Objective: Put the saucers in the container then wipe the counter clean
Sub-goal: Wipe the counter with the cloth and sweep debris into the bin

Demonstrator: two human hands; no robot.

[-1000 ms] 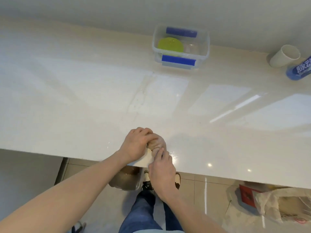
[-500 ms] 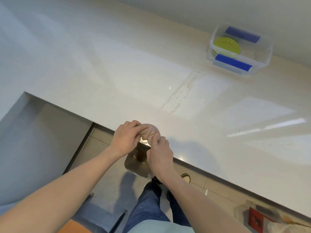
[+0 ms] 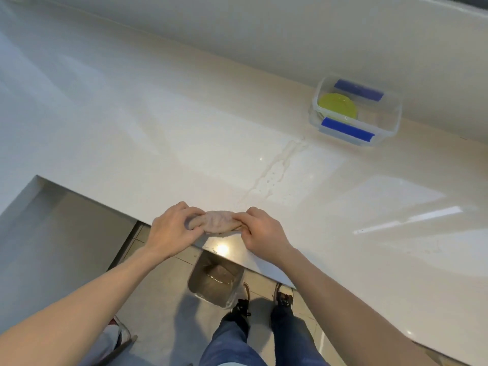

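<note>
The left hand (image 3: 173, 229) and right hand (image 3: 260, 233) each pinch one end of the pinkish-beige rolled cloth (image 3: 215, 222), now drawn out sideways between them over the glossy cream stone counter (image 3: 184, 133) edge, where a moment ago it was bunched tight in both fists. The yellow-green round saucer (image 3: 338, 106) already lies in the clear plastic container with blue clips (image 3: 385, 128) by the wall. The wringing looks finished, so wiping the wet streak (image 3: 274, 170) is probably next.

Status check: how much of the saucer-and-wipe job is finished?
Done: the green saucers sit in the container. In hand: left hand and right hand each grip an end of the cloth. Left: wiping the wet streak off the counter.
</note>
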